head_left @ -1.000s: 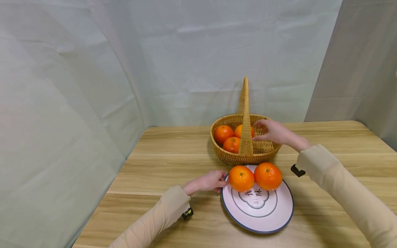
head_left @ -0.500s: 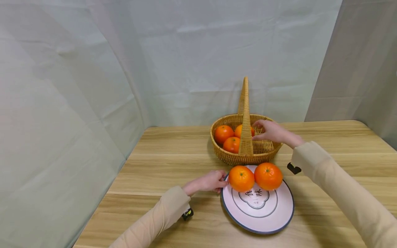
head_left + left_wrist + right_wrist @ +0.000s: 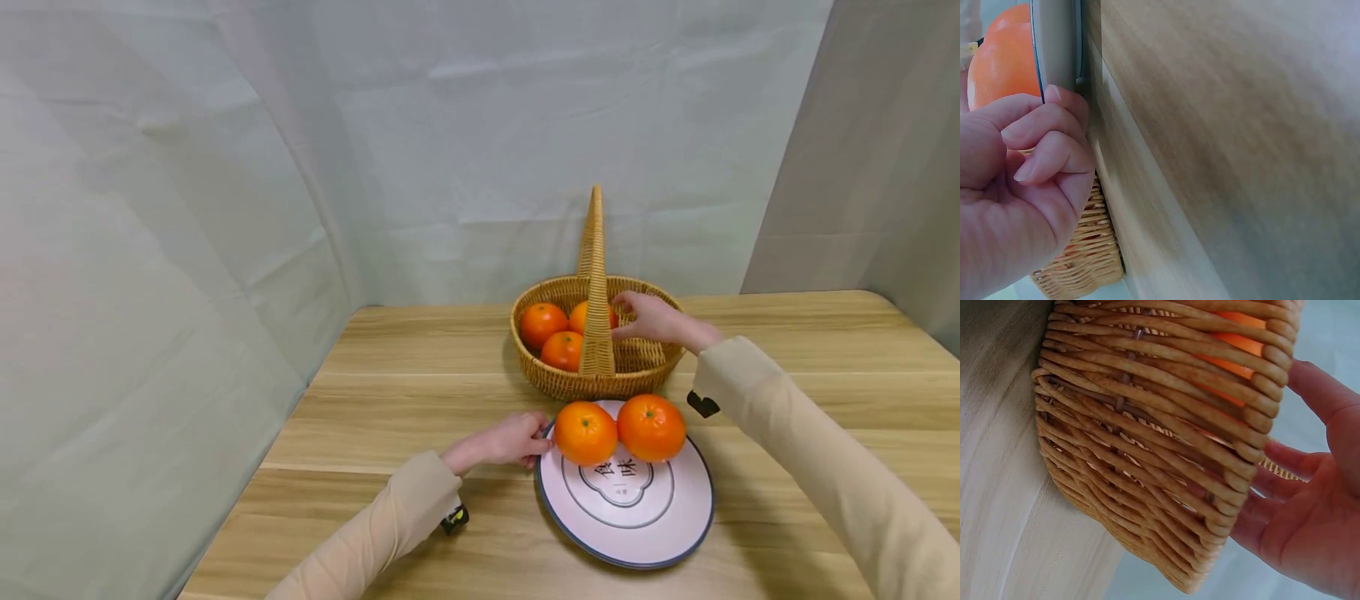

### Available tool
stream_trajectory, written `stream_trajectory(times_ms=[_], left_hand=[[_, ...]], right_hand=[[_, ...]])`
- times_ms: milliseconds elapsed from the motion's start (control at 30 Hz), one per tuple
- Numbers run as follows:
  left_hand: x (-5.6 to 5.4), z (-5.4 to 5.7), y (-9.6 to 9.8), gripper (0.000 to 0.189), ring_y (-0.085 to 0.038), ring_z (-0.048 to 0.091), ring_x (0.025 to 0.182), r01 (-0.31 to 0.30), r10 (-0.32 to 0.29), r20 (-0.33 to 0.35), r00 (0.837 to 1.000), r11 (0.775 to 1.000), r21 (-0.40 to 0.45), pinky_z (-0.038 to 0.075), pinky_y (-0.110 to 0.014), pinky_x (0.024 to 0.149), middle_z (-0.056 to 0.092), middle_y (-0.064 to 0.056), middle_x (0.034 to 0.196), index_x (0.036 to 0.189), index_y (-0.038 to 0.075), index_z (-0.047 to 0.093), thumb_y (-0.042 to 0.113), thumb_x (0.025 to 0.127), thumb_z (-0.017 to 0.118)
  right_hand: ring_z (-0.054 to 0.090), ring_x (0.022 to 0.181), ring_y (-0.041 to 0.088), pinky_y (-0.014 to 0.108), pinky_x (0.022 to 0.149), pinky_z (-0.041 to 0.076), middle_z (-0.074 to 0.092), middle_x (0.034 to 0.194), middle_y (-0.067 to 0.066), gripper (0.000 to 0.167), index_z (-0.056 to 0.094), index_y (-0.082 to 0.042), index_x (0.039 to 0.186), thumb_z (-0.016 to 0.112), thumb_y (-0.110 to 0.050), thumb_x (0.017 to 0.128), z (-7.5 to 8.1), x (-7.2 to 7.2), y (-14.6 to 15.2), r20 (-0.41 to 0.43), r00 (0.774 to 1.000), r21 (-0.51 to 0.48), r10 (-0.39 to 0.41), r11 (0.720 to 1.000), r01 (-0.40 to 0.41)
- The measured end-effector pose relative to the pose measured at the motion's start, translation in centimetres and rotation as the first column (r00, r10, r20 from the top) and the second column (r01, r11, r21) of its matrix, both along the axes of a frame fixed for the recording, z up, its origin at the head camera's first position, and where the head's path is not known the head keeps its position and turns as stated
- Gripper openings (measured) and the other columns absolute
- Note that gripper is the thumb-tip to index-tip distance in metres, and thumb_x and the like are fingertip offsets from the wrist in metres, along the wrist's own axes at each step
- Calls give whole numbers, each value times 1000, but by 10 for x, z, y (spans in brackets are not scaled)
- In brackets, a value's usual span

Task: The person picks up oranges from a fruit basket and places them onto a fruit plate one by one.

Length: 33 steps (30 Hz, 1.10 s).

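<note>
My left hand (image 3: 513, 438) pinches the left rim of a white plate (image 3: 648, 546) with a dark blue edge. In the left wrist view its thumb and curled fingers (image 3: 1047, 122) meet at the plate edge. Two oranges, a left orange (image 3: 585, 433) and a right orange (image 3: 651, 427), sit on the plate's far part. My right hand (image 3: 651, 319) reaches over the right side of a wicker basket (image 3: 555, 385), thumb and fingers spread. Its fingertips are right beside an orange (image 3: 577, 317) partly hidden behind the basket handle. In the right wrist view the basket wall hides the fingertips.
Two more oranges, one at the left (image 3: 543, 325) and one in front (image 3: 562, 351), lie in the basket's left half. The tall handle (image 3: 597, 283) arches over the middle. A pale cloth (image 3: 480, 150) hangs behind the wooden table (image 3: 420, 358).
My right hand has moved a little left, deeper over the basket and closer to the orange by the handle. My left hand stays at the plate rim.
</note>
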<state>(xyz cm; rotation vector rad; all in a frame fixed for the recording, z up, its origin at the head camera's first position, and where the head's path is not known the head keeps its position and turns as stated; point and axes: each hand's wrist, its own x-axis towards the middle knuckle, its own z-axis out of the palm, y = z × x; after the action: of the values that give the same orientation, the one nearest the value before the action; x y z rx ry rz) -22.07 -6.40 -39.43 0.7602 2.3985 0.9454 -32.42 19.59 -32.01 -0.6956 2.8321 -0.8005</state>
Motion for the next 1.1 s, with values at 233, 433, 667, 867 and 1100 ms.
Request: stream_trajectory(times_ms=[233, 433, 667, 867, 1100], left_hand=[[1, -1, -1, 8, -8, 45, 46, 0, 0, -1, 1000, 1000, -3, 38, -17, 42, 49, -1, 55, 85, 3, 47, 3, 90, 54], [1, -2, -1, 8, -8, 44, 45, -3, 3, 3, 1000, 1000, -3, 37, -17, 42, 49, -1, 55, 86, 3, 47, 3, 90, 53], [2, -1, -2, 7, -8, 45, 46, -10, 10, 14, 1000, 1000, 5, 38, -18, 42, 49, -2, 55, 87, 1, 47, 3, 90, 54], [2, 0, -2, 7, -9, 45, 46, -16, 16, 18, 1000, 1000, 0, 38, -18, 42, 49, -3, 56, 88, 1, 48, 3, 90, 54], [3, 0, -1, 7, -9, 45, 46, -15, 15, 21, 1000, 1000, 3, 38, -18, 42, 49, -3, 56, 86, 2, 47, 3, 90, 54]], right_hand=[[45, 103, 42, 50, 83, 38, 45, 115, 33, 59, 34, 14, 125, 63, -16, 84, -4, -4, -1, 7, 1000, 13, 9, 1000, -9], [43, 106, 41, 50, 86, 36, 42, 119, 33, 60, 31, 15, 126, 62, -13, 84, -6, -7, -3, -10, 1000, 21, 22, 1000, -22], [43, 107, 42, 50, 87, 35, 41, 120, 35, 60, 30, 16, 126, 63, -13, 85, -7, -11, -6, -15, 999, 29, 42, 999, -41], [41, 110, 43, 50, 89, 33, 39, 122, 35, 64, 28, 17, 127, 64, -16, 85, -6, -16, -10, -4, 998, 19, 62, 998, -62], [41, 109, 42, 50, 88, 34, 39, 121, 35, 66, 26, 16, 128, 64, -16, 85, -8, -17, -12, 14, 998, -1, 60, 998, -60]])
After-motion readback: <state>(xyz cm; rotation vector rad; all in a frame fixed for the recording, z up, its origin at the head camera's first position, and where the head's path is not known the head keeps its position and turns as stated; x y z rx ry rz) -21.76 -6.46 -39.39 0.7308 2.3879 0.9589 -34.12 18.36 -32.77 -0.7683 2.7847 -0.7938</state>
